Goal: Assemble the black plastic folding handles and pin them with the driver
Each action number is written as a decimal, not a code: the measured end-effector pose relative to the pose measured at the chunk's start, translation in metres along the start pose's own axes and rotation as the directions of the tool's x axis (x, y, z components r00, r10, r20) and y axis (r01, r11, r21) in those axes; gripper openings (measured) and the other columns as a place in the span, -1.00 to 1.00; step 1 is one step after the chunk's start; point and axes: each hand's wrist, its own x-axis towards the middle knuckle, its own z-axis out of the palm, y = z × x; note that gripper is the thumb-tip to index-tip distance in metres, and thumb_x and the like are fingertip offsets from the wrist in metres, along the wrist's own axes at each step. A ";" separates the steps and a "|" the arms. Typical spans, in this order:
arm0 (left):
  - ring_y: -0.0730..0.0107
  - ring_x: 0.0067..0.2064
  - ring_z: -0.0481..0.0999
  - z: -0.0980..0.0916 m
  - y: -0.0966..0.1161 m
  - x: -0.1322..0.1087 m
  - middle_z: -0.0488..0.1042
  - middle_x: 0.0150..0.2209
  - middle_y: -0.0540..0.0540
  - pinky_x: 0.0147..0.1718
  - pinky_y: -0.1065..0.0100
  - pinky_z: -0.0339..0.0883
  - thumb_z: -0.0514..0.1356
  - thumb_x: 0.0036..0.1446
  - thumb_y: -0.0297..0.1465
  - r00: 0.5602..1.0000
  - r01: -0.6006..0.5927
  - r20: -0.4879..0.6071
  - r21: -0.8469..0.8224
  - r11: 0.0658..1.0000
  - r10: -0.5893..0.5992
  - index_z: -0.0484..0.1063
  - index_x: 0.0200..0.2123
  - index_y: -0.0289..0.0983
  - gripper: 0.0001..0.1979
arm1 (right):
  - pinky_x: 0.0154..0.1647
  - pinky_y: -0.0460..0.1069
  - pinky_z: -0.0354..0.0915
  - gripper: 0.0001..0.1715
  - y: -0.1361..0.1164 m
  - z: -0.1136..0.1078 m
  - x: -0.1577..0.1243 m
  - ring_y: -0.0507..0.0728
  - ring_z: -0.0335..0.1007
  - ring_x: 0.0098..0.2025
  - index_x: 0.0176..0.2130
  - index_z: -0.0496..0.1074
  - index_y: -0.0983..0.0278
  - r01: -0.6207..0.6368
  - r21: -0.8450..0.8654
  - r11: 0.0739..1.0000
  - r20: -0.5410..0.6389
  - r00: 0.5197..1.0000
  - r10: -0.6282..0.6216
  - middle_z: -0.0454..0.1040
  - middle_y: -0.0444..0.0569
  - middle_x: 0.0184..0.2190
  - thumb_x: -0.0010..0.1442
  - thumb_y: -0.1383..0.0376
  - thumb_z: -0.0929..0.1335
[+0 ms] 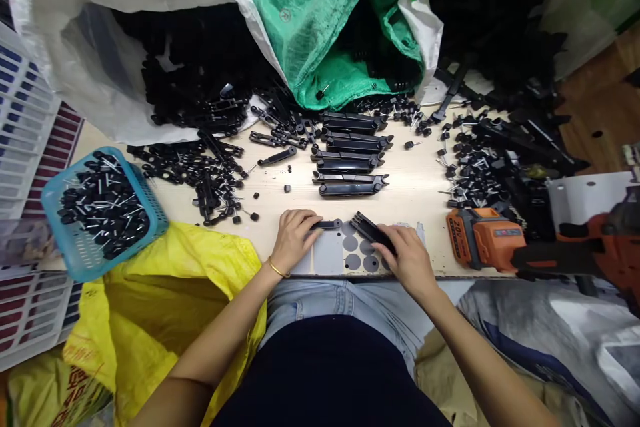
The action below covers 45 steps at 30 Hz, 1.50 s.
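Note:
Close to the table's front edge, my left hand (295,237) is closed on a short black plastic link (329,224) with a round eye at its right end. To its right, my right hand (410,257) grips a longer black plastic bracket (369,228), whose slotted end tilts up and left toward the link. A small gap separates the two parts. Below them lies a grey sheet with round dark discs (353,261). Farther back, several black bracket assemblies (350,185) are lined up in a column on the table.
A blue basket of black-headed screws (105,207) stands at left. Loose black links (210,173) spill from a white sack (45,27). A green sack (320,33) sits behind. At right are more screws (473,170) and an orange power tool (487,240). A yellow sack (165,307) hangs front left.

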 end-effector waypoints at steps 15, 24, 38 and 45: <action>0.31 -0.31 0.36 0.036 0.025 0.003 0.39 -0.35 -0.08 -0.28 0.31 0.28 0.21 0.09 -0.23 0.998 0.054 -0.045 -0.005 0.999 -0.054 0.36 -0.09 -0.30 -0.64 | -0.36 0.04 0.29 -0.76 -0.035 0.025 0.020 0.22 0.30 -0.19 -0.11 0.23 0.29 -0.169 0.082 0.982 0.027 0.985 0.168 0.34 0.09 -0.25 0.18 0.31 0.25; 0.37 -0.31 0.36 0.061 0.035 0.012 0.33 -0.40 -0.05 -0.26 0.32 0.28 0.12 0.20 -0.31 0.974 0.078 -0.197 -0.176 0.981 -0.113 0.42 -0.11 -0.31 -0.75 | -0.10 0.13 0.32 -0.55 -0.031 0.034 0.024 0.24 0.27 -0.10 0.08 0.23 0.32 -0.163 0.189 0.968 0.035 0.987 0.159 0.34 0.13 -0.15 0.18 0.35 0.23; 0.34 -0.32 0.29 0.061 0.032 0.020 0.27 -0.39 -0.08 -0.32 0.33 0.27 0.00 0.27 -0.31 0.996 0.002 -0.084 -0.036 0.999 -0.005 0.38 -0.09 -0.34 -0.71 | -0.15 0.09 0.32 -0.52 -0.023 0.030 0.026 0.19 0.31 -0.16 0.11 0.26 0.26 -0.128 0.354 0.926 0.033 0.992 0.124 0.32 0.07 -0.23 0.19 0.29 0.23; 0.33 -0.32 0.30 0.059 0.031 0.024 0.28 -0.38 -0.08 -0.32 0.32 0.28 -0.04 0.28 -0.32 0.996 -0.092 -0.014 0.033 0.995 0.092 0.35 -0.08 -0.32 -0.72 | -0.16 0.09 0.31 -0.49 -0.022 0.028 0.026 0.19 0.30 -0.18 0.12 0.25 0.25 -0.180 0.364 0.914 0.077 0.984 0.163 0.32 0.06 -0.24 0.18 0.28 0.24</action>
